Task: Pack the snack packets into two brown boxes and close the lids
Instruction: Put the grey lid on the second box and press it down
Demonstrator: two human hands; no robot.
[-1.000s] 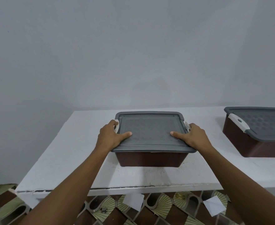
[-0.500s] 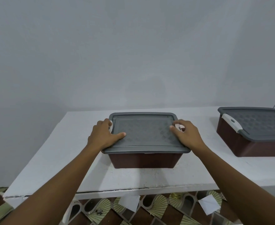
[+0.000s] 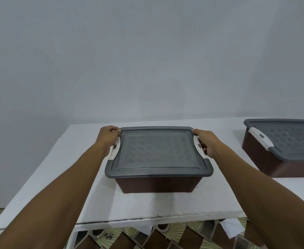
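Brown box [image 3: 157,184] with its grey lid [image 3: 157,153] on sits near the worktop's [image 3: 58,169] front edge, left hand [image 3: 108,139] and right hand [image 3: 207,142] curled over white side latches, apparently about to press them shut.

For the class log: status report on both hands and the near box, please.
Left hand and right hand at the white side latches of the near brown box. Grey lid on. Second box lidded, at right. Nothing in the way.
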